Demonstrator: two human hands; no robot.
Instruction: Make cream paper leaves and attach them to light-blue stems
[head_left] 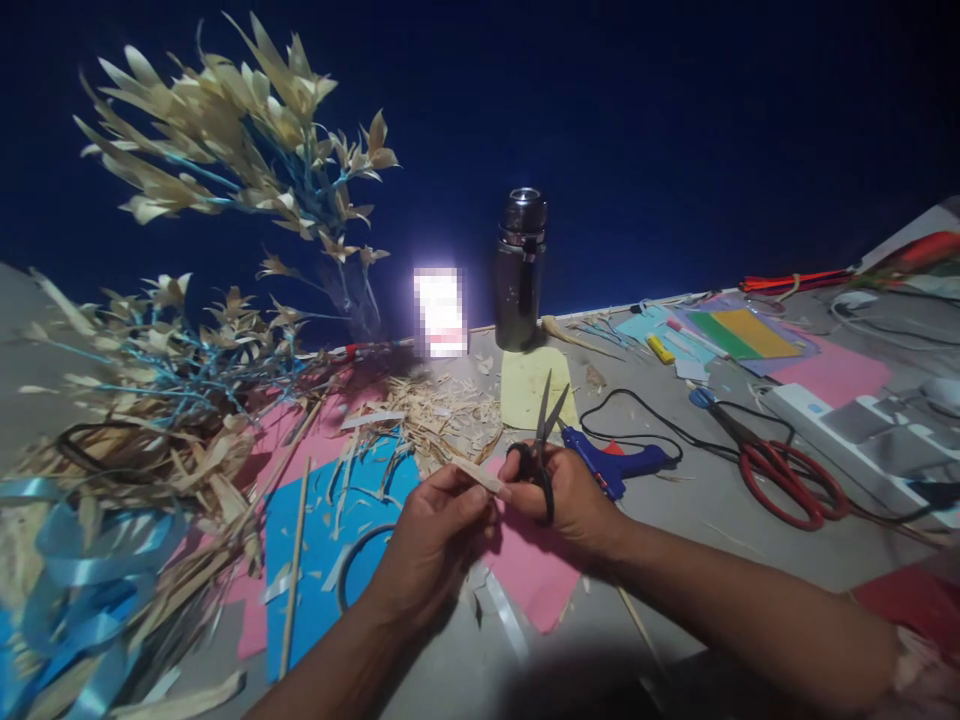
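Between its fingertips my left hand pinches a pale strip of dried husk. Black-handled scissors sit in my right hand, their blades apart and pointing up and away from me. The right thumb and fingertip also touch the strip's near end. Pink paper lies under both hands. Just beyond my right hand is a blue glue gun with a black cord. Husk trimmings are heaped beyond my left hand.
Flowers of dried husk on blue stems stand at the left, above blue ribbon. A dark flask stands at the back beside a glowing screen. Red-handled scissors and a white power strip lie at the right.
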